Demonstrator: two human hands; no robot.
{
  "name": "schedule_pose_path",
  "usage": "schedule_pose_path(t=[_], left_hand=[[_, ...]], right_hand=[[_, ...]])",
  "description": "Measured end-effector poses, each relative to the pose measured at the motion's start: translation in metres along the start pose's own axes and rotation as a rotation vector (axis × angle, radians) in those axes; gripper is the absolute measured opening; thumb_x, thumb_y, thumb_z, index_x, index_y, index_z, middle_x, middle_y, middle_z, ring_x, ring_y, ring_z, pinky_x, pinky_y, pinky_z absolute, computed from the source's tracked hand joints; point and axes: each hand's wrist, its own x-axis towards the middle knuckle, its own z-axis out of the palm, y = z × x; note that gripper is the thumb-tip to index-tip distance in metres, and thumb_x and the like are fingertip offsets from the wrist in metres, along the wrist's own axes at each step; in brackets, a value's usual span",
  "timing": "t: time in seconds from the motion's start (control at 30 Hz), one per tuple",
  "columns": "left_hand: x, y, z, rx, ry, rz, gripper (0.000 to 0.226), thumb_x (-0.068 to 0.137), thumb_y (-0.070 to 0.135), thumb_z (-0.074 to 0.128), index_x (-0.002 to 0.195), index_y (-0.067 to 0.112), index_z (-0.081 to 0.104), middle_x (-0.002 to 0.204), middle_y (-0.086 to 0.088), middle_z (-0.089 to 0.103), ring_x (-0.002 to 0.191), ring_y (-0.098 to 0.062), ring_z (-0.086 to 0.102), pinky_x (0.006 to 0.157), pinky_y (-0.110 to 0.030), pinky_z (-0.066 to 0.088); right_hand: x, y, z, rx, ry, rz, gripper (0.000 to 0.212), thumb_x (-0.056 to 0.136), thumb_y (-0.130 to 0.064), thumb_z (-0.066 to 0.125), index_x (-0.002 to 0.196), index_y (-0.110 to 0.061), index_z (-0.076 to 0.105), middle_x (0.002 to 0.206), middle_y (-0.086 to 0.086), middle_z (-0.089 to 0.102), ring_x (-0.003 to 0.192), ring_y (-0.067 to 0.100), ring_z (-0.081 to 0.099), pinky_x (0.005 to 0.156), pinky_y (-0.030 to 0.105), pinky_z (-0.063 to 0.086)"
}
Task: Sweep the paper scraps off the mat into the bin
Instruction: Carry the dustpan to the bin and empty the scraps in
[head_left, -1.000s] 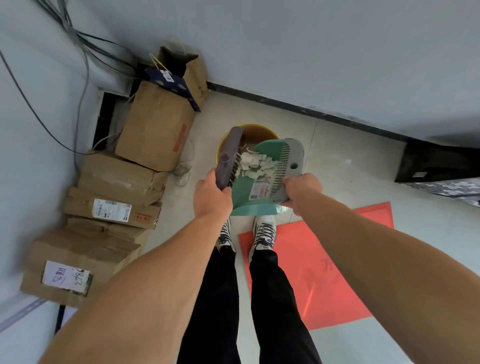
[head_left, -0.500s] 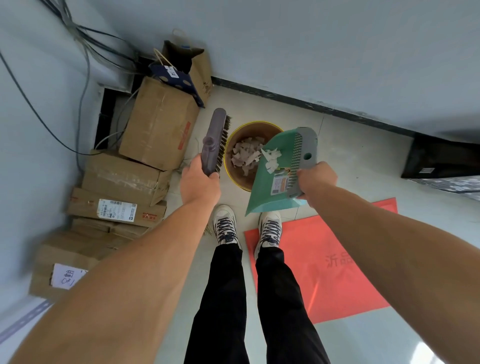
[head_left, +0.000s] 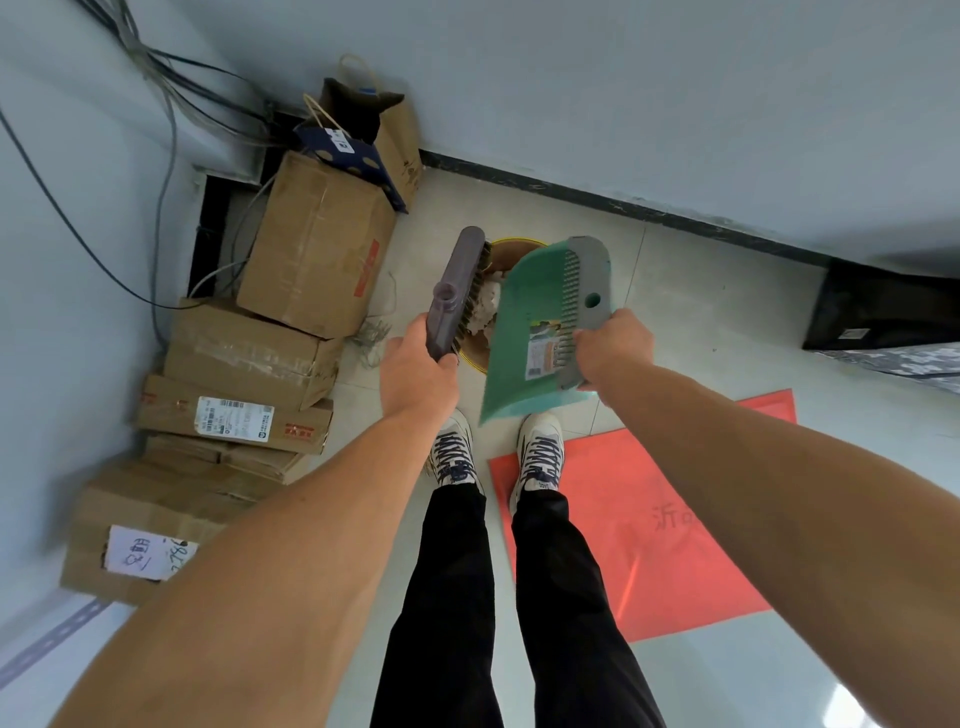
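My left hand (head_left: 415, 371) grips a grey brush (head_left: 457, 293), its bristles facing the bin. My right hand (head_left: 613, 345) holds a green dustpan (head_left: 530, 322) with a grey comb edge, tilted over the round brown bin (head_left: 480, 353) with a yellow rim. White paper scraps (head_left: 485, 306) lie inside the bin, seen between brush and dustpan. The dustpan's visible face carries no scraps. The red mat (head_left: 639, 525) lies on the floor under my right shoe, with no scraps on its visible part.
Stacked cardboard boxes (head_left: 311, 244) and paper bags (head_left: 384, 135) fill the corner left of the bin. Cables (head_left: 161, 93) hang down the left wall. A black object (head_left: 883, 306) sits at the right wall. My legs and shoes (head_left: 452, 452) stand just before the bin.
The brush swept the scraps out of the dustpan, then pulled aside to the left. The scraps dropped into the bin and the dustpan now shows bare.
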Motion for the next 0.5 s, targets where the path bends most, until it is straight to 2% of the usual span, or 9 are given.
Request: schedule_pose_path(t=[0.17,0.27,0.33,0.4,0.5], left_hand=[[-0.004,-0.002,0.001,-0.023,0.012,-0.004,0.034,0.087,0.02,0.064,0.119,0.024,0.055,0.107,-0.005,0.06,0.096,-0.025,0.059,0.076,-0.032,0.048],[-0.005,-0.004,-0.001,0.006,0.007,0.01,0.032,0.087,0.02,0.063,0.118,0.024,0.055,0.106,-0.005,0.06,0.094,-0.025,0.059,0.073,-0.03,0.043],[-0.003,-0.005,-0.002,0.034,-0.002,0.026,0.035,0.088,0.019,0.062,0.122,0.023,0.054,0.107,-0.006,0.059,0.094,-0.025,0.058,0.074,-0.03,0.04],[-0.003,-0.003,-0.004,0.057,-0.015,0.044,0.039,0.089,0.018,0.061,0.127,0.023,0.052,0.108,-0.007,0.056,0.094,-0.024,0.056,0.076,-0.029,0.039],[-0.004,0.002,-0.006,0.06,-0.009,0.076,0.034,0.089,0.016,0.061,0.121,0.021,0.054,0.104,-0.008,0.055,0.091,-0.025,0.054,0.073,-0.029,0.036]], right_hand=[[0.001,0.004,-0.001,0.006,-0.015,0.007,0.022,0.099,-0.015,0.059,0.12,-0.01,0.052,0.116,0.014,0.063,0.094,0.033,0.07,0.07,0.045,0.064],[0.0,0.007,-0.006,0.143,-0.038,0.091,0.019,0.1,-0.015,0.059,0.117,-0.01,0.054,0.116,0.013,0.066,0.095,0.033,0.072,0.064,0.04,0.064],[-0.003,0.008,-0.007,0.137,-0.021,0.08,0.019,0.1,-0.015,0.059,0.118,-0.01,0.053,0.115,0.012,0.065,0.096,0.034,0.071,0.061,0.04,0.063],[-0.005,0.009,-0.004,0.041,0.01,0.008,0.022,0.1,-0.014,0.058,0.12,-0.009,0.052,0.115,0.012,0.062,0.096,0.033,0.069,0.069,0.045,0.064],[-0.008,0.011,0.003,-0.053,0.014,-0.073,0.022,0.099,-0.012,0.055,0.121,-0.009,0.051,0.111,0.012,0.059,0.094,0.029,0.064,0.077,0.047,0.063]])
